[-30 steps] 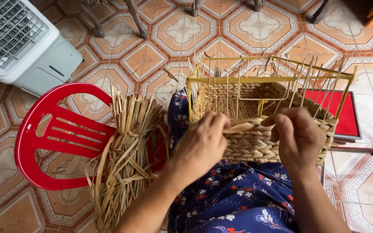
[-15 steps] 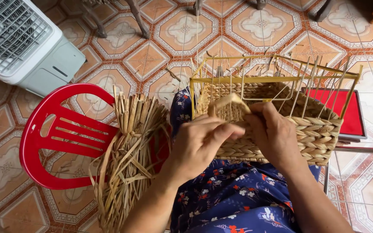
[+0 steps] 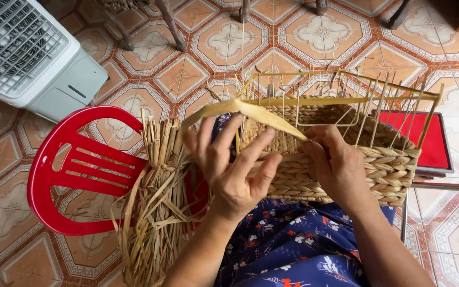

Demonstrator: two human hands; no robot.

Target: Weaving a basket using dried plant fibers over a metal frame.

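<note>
A half-woven straw basket (image 3: 383, 165) on a yellow wire frame (image 3: 346, 98) rests on my lap. My right hand (image 3: 336, 162) pinches a flat pale straw strand (image 3: 240, 109) against the basket's near wall. The strand arcs up and leftward over my left hand (image 3: 232, 170), whose fingers are spread apart and touch the strand and the basket's left corner. A bundle of dry straw (image 3: 155, 202) lies to the left, draped over a red plastic chair (image 3: 75, 170).
A white fan heater (image 3: 27, 53) stands on the patterned tile floor at upper left. A red-topped stool (image 3: 431, 141) sits behind the basket at right. Chair legs (image 3: 168, 24) show at the top. My blue floral dress (image 3: 288, 250) fills the bottom.
My left hand has opened and lifted, and the strand has been drawn up into a long arc to the left. My right hand has stayed at the basket's wall.
</note>
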